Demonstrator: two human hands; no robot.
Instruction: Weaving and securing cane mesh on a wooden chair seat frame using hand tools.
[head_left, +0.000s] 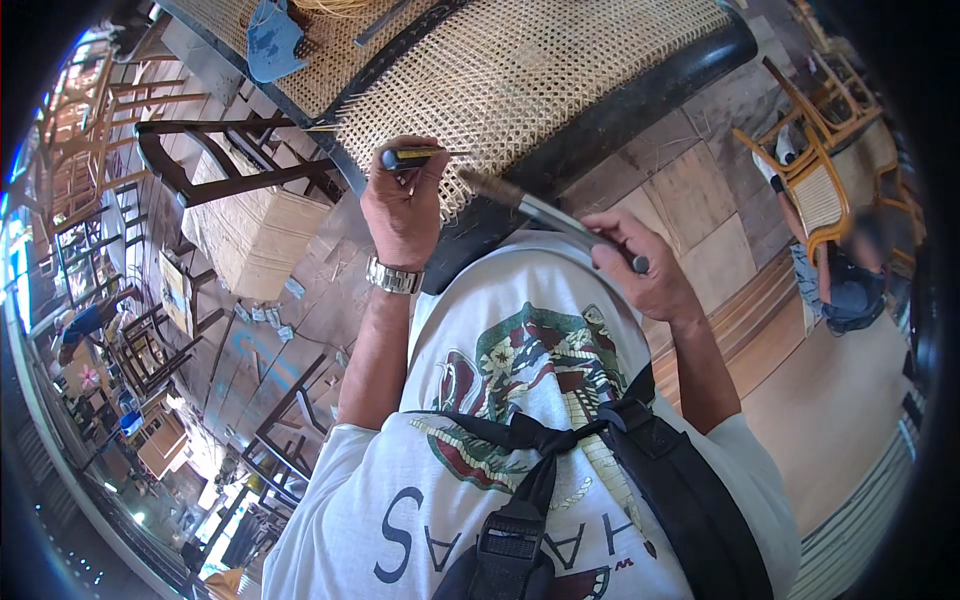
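A sheet of woven cane (500,90) is stretched over a black frame (640,110) in front of me. My left hand (400,200) is closed around a screwdriver-like tool (412,157) with a yellow and dark handle. Its thin metal shaft points right, over the near edge of the weave. In my right hand (645,265) is a rod-shaped tool (550,215), gripped near its dark rounded end. That rod has a silver-grey middle and a brownish, blurred far end close to the cane; its exact kind is unclear.
A blue piece (275,42), a metal bar (385,20) and loose cane strands (335,6) lie on the far weave. A dark wooden frame (230,150) and a cardboard box (255,225) stand left. At right, another person (850,275) sits beside wooden chairs (820,190).
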